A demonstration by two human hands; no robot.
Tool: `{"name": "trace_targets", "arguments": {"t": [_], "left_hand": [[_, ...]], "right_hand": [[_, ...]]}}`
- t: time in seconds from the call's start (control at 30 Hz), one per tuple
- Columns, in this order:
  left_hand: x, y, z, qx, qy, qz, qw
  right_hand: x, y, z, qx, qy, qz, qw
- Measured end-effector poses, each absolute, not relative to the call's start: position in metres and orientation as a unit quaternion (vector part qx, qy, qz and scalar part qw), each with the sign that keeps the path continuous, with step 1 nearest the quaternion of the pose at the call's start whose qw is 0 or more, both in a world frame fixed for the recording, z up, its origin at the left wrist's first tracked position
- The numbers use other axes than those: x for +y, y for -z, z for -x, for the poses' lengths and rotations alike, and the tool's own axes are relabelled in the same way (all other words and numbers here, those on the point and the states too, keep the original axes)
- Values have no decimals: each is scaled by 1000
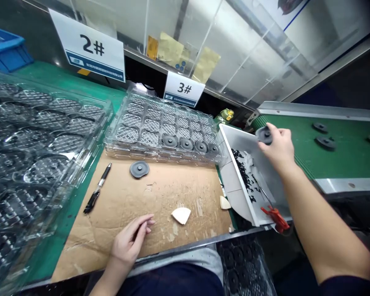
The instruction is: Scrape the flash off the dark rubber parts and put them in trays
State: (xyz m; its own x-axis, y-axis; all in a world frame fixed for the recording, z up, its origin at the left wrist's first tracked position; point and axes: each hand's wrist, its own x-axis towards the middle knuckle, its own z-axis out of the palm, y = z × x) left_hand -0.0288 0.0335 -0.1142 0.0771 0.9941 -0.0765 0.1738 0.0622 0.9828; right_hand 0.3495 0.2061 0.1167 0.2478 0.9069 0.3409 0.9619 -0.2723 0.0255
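My right hand (280,146), raised over the white bin at the right, pinches a round dark grey plastic part (264,135) at its edge. My left hand (128,242) rests near the front edge of the cardboard sheet (117,205), fingers loosely bent, with nothing visible in it. Another grey disc-like part (139,169) with a small centre hub lies alone on the cardboard. Behind it stands a clear plastic blister tray (123,150); several grey parts (187,144) fill pockets in its front row. A cream wedge-shaped piece (181,215) lies to the right of my left hand.
The white bin (237,181) holds small black pieces and a red-handled tool (276,218). A green conveyor (351,160) carries more grey parts. Large clear trays (49,123) fill the left side. A pen (98,188) and a second cream wedge (225,202) lie on the cardboard.
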Motion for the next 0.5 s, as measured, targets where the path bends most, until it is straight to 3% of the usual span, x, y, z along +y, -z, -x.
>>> {"name": "trace_targets", "arguments": {"t": [0.1,0.2,0.3,0.37,0.5], "left_hand": [[32,114,26,546,-409,-544,489],[29,102,20,549,-420,-552,467],[27,79,10,445,-441,-688,366],[27,63,1,319,-420,-800,288],[28,44,-15,184,-325,-903,212]], "right_hand": [[159,-77,-297,-681,35,726,90],[99,-35,-248,-680,-361,620,154],[45,-1,-216,-447,-721,490,202],[19,14,-205,-292,-828,410,248],[-10,28,-198,-151,-866,354,319]]}}
